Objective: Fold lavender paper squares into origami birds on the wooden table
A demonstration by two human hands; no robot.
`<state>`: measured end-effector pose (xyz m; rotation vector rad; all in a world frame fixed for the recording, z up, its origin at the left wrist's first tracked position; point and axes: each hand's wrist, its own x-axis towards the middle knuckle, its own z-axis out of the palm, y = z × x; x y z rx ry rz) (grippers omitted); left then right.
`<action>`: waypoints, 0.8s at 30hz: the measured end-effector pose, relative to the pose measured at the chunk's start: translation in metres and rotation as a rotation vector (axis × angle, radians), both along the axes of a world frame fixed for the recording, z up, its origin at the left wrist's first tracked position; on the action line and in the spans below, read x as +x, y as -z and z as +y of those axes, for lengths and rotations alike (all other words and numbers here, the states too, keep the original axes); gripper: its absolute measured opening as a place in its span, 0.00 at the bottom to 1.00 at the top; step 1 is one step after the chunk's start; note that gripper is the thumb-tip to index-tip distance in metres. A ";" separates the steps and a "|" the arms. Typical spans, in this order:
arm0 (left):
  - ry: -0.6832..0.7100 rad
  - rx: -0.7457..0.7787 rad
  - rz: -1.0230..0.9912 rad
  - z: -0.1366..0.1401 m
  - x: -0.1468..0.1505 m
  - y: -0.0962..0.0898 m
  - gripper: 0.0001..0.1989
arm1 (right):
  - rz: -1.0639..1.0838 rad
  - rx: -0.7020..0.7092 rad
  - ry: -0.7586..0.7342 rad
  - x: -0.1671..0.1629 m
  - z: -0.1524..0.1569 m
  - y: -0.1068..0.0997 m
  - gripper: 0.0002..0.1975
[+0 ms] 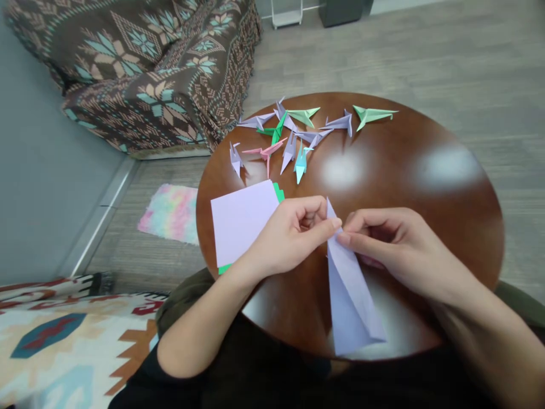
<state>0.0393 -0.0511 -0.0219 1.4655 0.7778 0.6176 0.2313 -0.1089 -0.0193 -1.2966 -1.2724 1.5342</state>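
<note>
A sheet of lavender origami paper (349, 295), folded lengthwise into a long narrow shape, hangs at a slant over the near part of the round table. Near its pointed upper end, my left hand (293, 233) pinches it between thumb and fingers. Just to the right, my right hand (395, 244) grips the same paper's edge, its thumb close to the left thumb. The curled fingers of both hands are partly hidden. Beside my left forearm lies a stack of square paper (242, 221), lavender on top with green (279, 192) showing at its edges.
Several folded paper cranes in lavender, green, pink (264, 151) and blue (300, 165) stand at the far side of the brown round table (443, 227). A sofa with a patterned cover (187, 85) is behind on the left. A fluffy pastel mat (170, 215) lies on the floor.
</note>
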 end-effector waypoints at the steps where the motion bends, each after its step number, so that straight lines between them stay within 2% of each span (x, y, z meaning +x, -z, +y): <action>1: -0.002 0.006 0.010 0.000 0.000 0.000 0.15 | -0.004 0.012 0.001 0.000 0.000 0.000 0.13; 6: 0.029 0.038 0.072 0.002 -0.002 -0.001 0.11 | -0.096 0.031 0.010 -0.001 0.001 0.000 0.14; 11: 0.020 0.063 0.122 0.003 -0.003 0.000 0.09 | -0.115 0.013 0.067 -0.003 0.002 -0.001 0.10; 24: -0.085 -0.042 0.044 -0.006 0.006 -0.001 0.10 | -0.173 0.038 0.121 -0.002 0.000 0.001 0.06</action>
